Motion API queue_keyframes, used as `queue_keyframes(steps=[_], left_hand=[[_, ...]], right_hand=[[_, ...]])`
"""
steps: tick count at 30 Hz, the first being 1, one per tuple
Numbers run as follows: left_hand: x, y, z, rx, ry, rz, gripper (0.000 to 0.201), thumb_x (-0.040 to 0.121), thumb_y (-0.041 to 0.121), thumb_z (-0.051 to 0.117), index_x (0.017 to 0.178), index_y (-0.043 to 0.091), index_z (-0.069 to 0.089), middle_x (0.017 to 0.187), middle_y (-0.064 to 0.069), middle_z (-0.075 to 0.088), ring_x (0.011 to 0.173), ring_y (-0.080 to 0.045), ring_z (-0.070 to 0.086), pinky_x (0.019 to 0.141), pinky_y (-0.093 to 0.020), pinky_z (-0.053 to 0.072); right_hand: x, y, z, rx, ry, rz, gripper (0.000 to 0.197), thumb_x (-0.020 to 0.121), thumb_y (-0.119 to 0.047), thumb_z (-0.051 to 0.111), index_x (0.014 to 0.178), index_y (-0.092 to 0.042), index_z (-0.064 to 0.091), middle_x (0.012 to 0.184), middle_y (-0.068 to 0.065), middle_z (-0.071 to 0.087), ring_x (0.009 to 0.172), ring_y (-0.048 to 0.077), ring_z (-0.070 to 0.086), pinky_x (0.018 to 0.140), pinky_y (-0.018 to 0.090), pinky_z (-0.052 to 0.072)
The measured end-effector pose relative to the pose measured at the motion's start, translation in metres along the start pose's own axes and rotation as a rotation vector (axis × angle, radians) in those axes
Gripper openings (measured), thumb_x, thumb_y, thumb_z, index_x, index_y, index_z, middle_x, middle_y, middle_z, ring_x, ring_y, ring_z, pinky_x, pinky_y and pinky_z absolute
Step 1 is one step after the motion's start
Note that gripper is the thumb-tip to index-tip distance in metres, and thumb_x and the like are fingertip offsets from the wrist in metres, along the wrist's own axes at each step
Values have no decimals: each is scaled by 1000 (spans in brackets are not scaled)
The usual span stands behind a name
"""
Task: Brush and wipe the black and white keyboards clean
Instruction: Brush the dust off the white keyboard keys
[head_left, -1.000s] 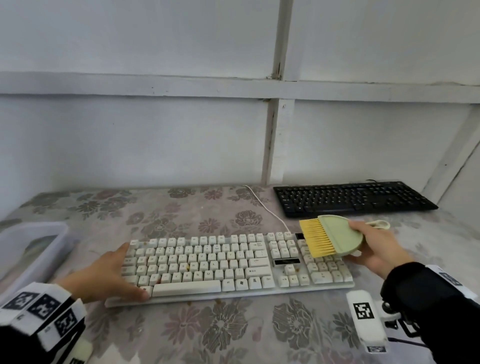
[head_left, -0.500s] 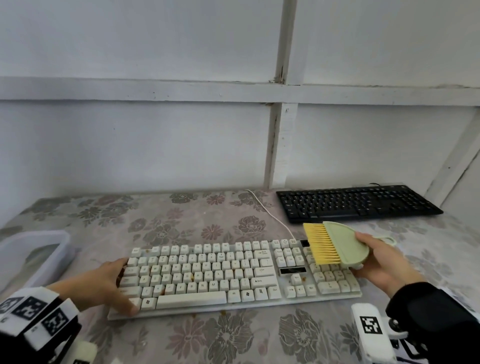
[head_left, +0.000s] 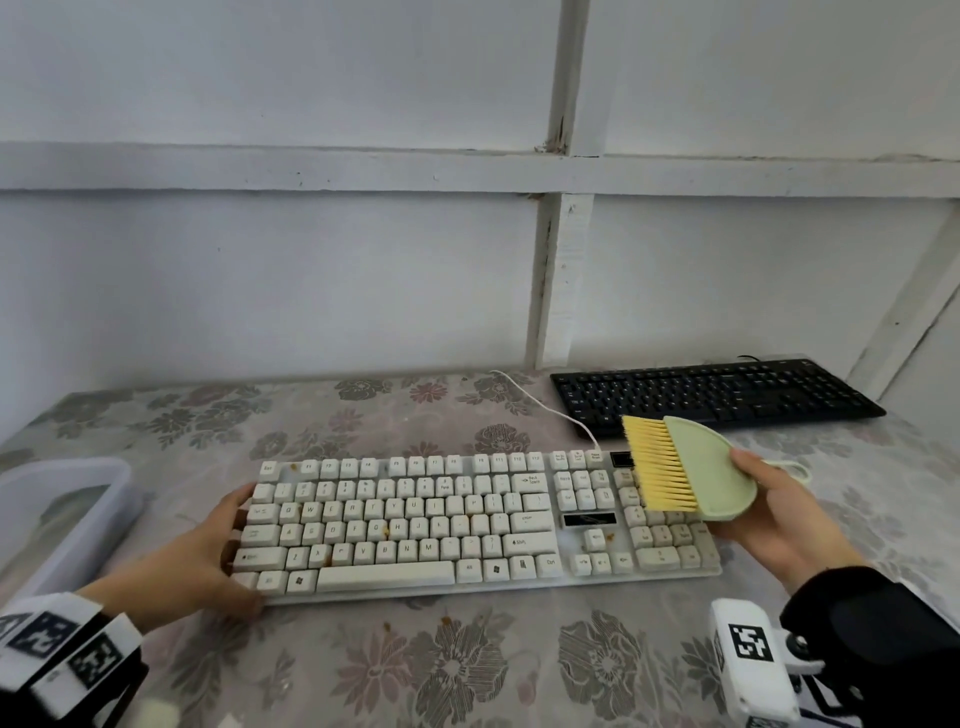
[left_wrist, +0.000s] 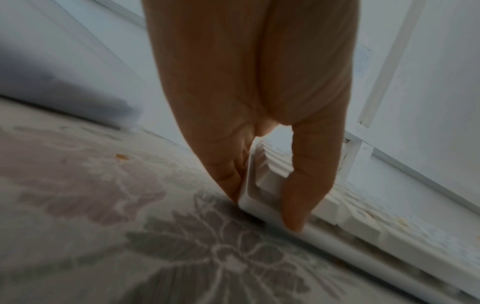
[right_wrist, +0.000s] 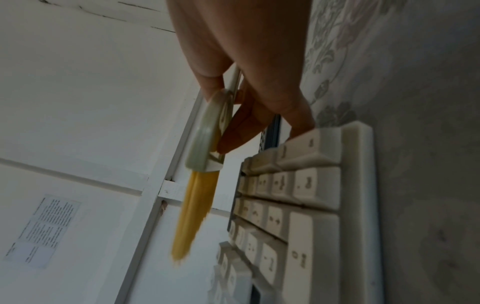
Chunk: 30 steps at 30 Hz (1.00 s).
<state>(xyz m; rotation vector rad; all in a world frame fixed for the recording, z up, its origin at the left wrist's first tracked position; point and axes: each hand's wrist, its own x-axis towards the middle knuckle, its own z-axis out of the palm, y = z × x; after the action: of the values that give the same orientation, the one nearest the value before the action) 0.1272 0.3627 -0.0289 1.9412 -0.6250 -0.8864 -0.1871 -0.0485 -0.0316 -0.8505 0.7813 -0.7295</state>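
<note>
My right hand (head_left: 779, 525) grips the brush (head_left: 706, 467) over the white keyboard (head_left: 415, 519)'s numpad end, bristles pointing left down its length. My left hand (head_left: 202, 561) has straight fingers bracing the opposite corner, and the black keyboard (head_left: 717, 395) sits behind.

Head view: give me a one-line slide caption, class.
Left hand braces a stained white keyboard while the right hand holds a green brush above its right end; a black keyboard waits behind.

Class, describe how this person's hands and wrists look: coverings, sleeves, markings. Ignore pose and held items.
Both hands are bare: left hand, right hand. The left wrist carries a white band with black square markers. The right wrist shows a black sleeve and a white box bearing one black marker.
</note>
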Motion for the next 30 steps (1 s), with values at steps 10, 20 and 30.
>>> queue_keyframes(steps=[10, 20, 30], left_hand=[[0, -1, 0, 31, 2, 32, 117, 43, -7, 78, 130, 42, 16, 114, 3, 58, 93, -11, 68, 71, -27, 56], [-1, -5, 0, 84, 30, 63, 123, 35, 14, 82, 131, 45, 11, 115, -4, 61, 100, -18, 66, 88, -38, 53], [5, -14, -3, 62, 46, 105, 120, 30, 9, 81, 125, 47, 18, 111, -7, 62, 95, -20, 68, 83, -39, 54]], right_hand=[[-3, -1, -3, -13, -33, -17, 94, 37, -36, 89, 121, -15, 50, 126, 17, 61, 81, 28, 72, 71, 55, 54], [-4, -28, -14, 68, 160, -80, 44, 92, -26, 54, 133, -10, 49, 104, 6, 64, 96, 23, 61, 54, 32, 57], [-45, -72, -14, -263, 117, -449, 12, 90, -20, 58, 92, -31, 63, 90, -4, 64, 73, 9, 62, 47, 20, 54]])
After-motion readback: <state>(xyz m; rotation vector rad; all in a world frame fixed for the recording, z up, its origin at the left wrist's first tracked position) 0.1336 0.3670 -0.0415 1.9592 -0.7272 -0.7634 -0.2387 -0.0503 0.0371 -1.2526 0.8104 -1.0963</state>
